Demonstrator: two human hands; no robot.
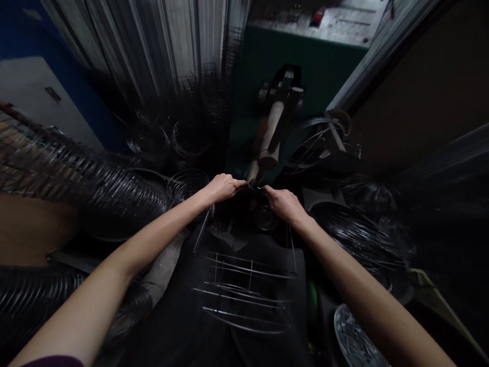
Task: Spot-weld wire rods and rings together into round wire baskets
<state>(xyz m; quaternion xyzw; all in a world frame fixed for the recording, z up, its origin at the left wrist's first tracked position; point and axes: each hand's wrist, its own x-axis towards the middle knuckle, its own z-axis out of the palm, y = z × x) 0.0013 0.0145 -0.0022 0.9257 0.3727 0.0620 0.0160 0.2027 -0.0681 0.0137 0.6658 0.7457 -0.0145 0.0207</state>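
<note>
My left hand point(221, 187) and my right hand point(281, 202) are both closed on the top edge of a thin wire frame point(244, 283). The frame hangs down from my fingers toward my lap, its straight wires crossing a dark cloth. My hands meet just under the lower end of a wooden lever handle point(270, 135) on a dark machine point(280, 86). A small round metal part point(265, 218) sits just below my right hand.
Stacks of wire rings point(114, 186) lie to the left and more wire coils point(362, 239) to the right. Further rings point(187, 137) stand behind. A dish of small metal pieces point(353, 339) sits at the lower right. Corrugated sheet point(153, 46) rises at the back.
</note>
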